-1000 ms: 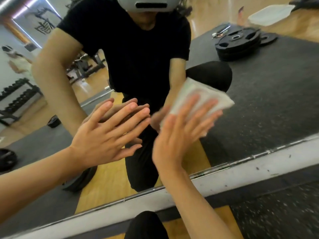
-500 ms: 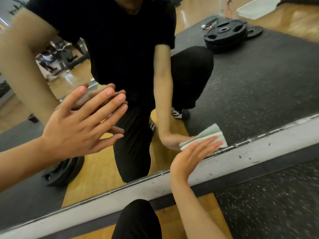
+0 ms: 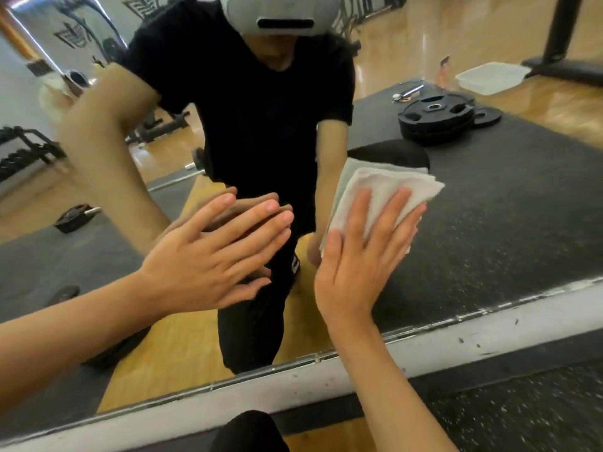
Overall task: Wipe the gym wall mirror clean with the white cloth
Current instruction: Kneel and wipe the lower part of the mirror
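I've swept my right hand (image 3: 362,256), fingers flat and pressing the folded white cloth (image 3: 385,194) on the large glass wall mirror (image 3: 522,223), back up from its near edge, my left hand (image 3: 212,252) staying flat and open on the glass, so wiping looks mid-course.

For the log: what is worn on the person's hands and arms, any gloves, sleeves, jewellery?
Nothing on either: the left hand and right hand are gloveless and ringless, and both forearms are bare, no watch or band. The mirror shows a black short-sleeved T-shirt, sleeves ending above the elbows.
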A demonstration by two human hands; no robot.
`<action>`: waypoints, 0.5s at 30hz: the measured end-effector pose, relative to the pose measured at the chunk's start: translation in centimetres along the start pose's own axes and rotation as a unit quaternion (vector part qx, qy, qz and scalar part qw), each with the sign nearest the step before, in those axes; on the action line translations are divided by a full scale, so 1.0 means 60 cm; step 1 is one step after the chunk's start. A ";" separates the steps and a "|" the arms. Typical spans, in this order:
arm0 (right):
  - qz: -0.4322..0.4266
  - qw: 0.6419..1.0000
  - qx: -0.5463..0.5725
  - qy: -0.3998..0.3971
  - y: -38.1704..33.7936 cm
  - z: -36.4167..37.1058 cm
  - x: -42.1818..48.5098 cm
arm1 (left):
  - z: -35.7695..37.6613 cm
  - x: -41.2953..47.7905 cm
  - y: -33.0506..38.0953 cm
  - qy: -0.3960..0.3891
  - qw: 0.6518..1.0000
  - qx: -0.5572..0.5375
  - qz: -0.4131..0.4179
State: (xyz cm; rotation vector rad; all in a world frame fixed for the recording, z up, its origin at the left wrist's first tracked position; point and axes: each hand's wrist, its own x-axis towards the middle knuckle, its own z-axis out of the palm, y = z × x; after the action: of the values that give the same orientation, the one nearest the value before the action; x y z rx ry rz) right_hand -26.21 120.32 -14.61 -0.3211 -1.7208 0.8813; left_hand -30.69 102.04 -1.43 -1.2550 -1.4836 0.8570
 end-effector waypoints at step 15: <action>-0.309 0.941 -0.113 -0.076 -0.088 -0.042 0.174 | 0.007 -0.012 0.011 -0.036 0.999 -0.020 0.020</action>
State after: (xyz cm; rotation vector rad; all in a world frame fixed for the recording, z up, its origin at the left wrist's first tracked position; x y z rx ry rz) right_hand -26.33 124.12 -3.27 0.1463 -1.9085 0.2515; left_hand -30.90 101.48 -2.30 -1.2977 -1.5436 0.9109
